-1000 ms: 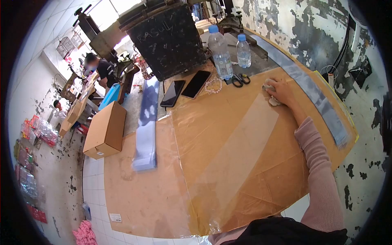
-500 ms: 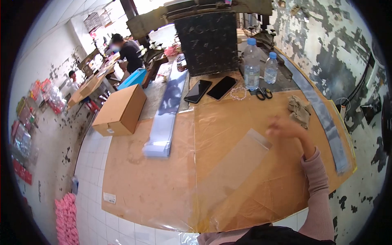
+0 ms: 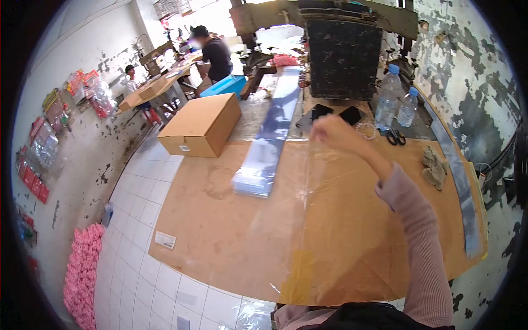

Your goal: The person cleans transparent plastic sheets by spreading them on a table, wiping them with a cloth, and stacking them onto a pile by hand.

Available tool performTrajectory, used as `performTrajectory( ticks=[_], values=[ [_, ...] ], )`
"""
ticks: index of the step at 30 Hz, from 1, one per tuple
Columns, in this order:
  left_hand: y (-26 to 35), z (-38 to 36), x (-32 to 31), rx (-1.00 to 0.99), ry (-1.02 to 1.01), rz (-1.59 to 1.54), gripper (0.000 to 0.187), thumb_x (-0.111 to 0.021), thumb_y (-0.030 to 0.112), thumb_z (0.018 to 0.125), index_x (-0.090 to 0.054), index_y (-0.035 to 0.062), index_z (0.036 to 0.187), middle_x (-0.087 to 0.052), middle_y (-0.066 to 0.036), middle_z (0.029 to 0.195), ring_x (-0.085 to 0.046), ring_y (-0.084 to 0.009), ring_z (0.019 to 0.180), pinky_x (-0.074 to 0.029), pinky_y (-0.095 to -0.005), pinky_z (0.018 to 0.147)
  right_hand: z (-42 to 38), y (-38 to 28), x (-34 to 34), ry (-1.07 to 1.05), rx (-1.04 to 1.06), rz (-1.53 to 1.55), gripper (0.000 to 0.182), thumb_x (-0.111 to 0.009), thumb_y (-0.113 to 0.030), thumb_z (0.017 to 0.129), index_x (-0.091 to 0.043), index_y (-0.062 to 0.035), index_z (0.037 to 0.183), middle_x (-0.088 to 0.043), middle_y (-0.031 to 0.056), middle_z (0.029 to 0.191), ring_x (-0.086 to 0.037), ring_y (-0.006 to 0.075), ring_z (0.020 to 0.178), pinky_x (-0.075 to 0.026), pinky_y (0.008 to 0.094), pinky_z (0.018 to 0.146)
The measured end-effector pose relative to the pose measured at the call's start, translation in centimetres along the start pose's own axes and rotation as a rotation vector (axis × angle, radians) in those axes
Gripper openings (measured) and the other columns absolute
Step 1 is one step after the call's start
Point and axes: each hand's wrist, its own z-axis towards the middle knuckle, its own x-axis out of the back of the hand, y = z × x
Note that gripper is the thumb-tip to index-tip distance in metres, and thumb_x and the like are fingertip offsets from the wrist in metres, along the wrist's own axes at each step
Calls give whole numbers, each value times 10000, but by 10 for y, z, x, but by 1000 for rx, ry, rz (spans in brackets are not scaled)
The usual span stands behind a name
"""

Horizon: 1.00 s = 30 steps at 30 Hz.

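Note:
My right hand [image 3: 335, 133] reaches over the middle of the table with its fingers pinched together. From them a clear plastic strip [image 3: 311, 170] hangs down; its lower part is hard to tell from the film-covered tabletop. To the left lies a stack of long clear plastic strips [image 3: 264, 159], running away from me toward the back. Behind my right hand are two dark phones [image 3: 350, 115], partly covered by it. My left hand is out of view; only a bit of its sleeve shows at the bottom edge.
A cardboard box [image 3: 201, 124] stands at the table's left. At the back right are two water bottles [image 3: 388, 96], scissors [image 3: 395, 137], a beaded bracelet [image 3: 366, 130] and a crumpled cloth [image 3: 434, 168]. A black machine [image 3: 344, 58] rises behind. Another person [image 3: 215, 55] works farther off.
My right hand has moved left and away from me, from the clear strip's far end toward the stack, lifting the strip off the table. The view has turned left.

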Motion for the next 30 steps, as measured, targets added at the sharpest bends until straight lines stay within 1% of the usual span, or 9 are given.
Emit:
performTrajectory(
  ticks=[5,6,8,12,20,23,24,28,30],
  values=[
    [-73,-33,-2,251,-17,-122,219,-494,181,903,-416,133,704,-405,46,582,-350,-51,440,-322,-197,393,92,35,-61,453,-149,-670,437,-541,-111,797,-483,-74,1228,-579,129,1031,-536,269,1018,-396,486,867],
    [-91,-46,-22,375,94,-230,244,-495,199,910,-400,147,691,-387,50,554,-325,-44,411,-298,-190,370,96,27,-80,453,-225,-584,611,-519,-181,845,-251,-71,1383,-504,126,1171,-463,264,1120,-309,535,959],
    [-125,-66,-40,463,221,4,272,-495,215,921,-395,163,673,-369,55,523,-308,-35,383,-276,-183,345,93,2,-123,420,-336,-454,624,-533,-314,847,-289,-81,1372,-444,149,1281,-432,278,1170,-275,588,962],
    [-139,-70,-36,580,177,433,241,-505,212,921,-440,157,696,-411,51,561,-356,-33,426,-299,-171,363,52,-64,-141,-415,-496,-154,641,-305,-549,903,-369,-89,1344,-295,159,1413,-271,295,1313,-87,698,985],
    [-150,-51,-44,558,-126,185,187,-507,258,921,-535,79,880,-490,-13,639,-391,-74,441,-340,-213,389,57,-13,-146,-378,-505,-262,634,-363,-546,884,-366,-118,1352,-271,136,1433,-205,275,1350,-16,734,962],
    [-177,-46,-89,440,-208,794,187,-520,273,921,-547,90,944,-487,-24,596,-410,-106,399,-313,-243,347,72,22,-161,-241,-566,-471,584,-408,-489,888,-384,-125,1344,-277,128,1434,-209,260,1351,-14,733,961],
    [-184,-29,-85,583,-364,642,212,-558,208,886,-579,17,796,-593,-70,738,-584,-141,614,-474,-271,523,74,30,-168,28,-494,-571,508,-452,-431,884,-463,-115,1282,-385,132,1367,-327,263,1293,-59,705,984],
    [-236,-15,-125,709,-487,930,187,-535,152,895,-577,-21,837,-616,-91,750,-627,-155,646,-501,-260,534,84,31,-163,194,-460,-450,393,-465,-422,882,-606,-86,1030,-590,86,1066,-553,265,1006,-270,600,953],
    [-258,-5,-139,724,-642,1021,218,-517,178,914,-560,-26,847,-607,-77,709,-616,-131,590,-484,-226,458,85,10,-141,-174,-449,-359,437,-425,-454,893,-602,-88,1054,-584,77,1088,-527,260,1054,-227,635,963]
  ],
)
